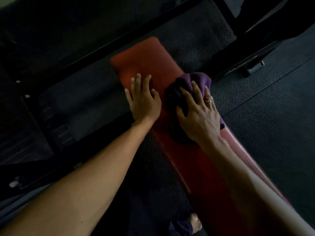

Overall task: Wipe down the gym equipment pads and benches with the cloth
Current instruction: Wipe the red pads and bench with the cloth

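Observation:
A long red padded bench point(144, 57) runs from the upper middle down to the lower right. My left hand point(144, 101) lies flat on the pad's left edge, fingers straight and spread. Just to its right, my right hand point(199, 113) presses a bunched purple cloth point(196, 80) onto the pad, fingers spread over the cloth. A ring shows on one finger of that hand. Part of the cloth is hidden under the palm.
Dark textured rubber flooring point(255, 116) surrounds the bench. A black metal frame bar point(119, 40) crosses the upper left and another frame piece with a bracket point(247, 67) lies at the right. A foot point(196, 223) shows at the bottom.

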Demonstrator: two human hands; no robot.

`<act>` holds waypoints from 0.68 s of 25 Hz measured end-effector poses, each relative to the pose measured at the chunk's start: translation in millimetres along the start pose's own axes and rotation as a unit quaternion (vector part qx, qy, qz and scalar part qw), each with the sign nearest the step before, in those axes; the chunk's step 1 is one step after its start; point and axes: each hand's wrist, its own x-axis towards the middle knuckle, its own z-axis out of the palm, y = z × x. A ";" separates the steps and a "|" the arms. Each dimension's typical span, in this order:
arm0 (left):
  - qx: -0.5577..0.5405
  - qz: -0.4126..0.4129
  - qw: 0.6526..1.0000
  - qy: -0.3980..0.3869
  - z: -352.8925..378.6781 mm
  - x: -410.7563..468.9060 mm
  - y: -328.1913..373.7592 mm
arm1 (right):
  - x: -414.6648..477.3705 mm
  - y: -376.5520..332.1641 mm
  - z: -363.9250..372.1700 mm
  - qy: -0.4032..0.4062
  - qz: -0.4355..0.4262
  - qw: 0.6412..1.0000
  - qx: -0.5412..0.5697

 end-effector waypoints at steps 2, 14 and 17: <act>0.042 -0.004 0.999 0.016 5.3 -1.0 0.7 | 2.0 -6.3 4.5 -0.002 -0.050 0.998 -0.028; 0.091 -0.011 0.995 0.026 10.5 2.5 3.1 | 69.7 -9.2 -6.8 -0.046 -0.023 0.997 0.064; 0.089 -0.010 0.995 0.048 14.1 3.0 1.8 | 27.7 4.2 -6.8 -0.029 0.013 0.998 0.051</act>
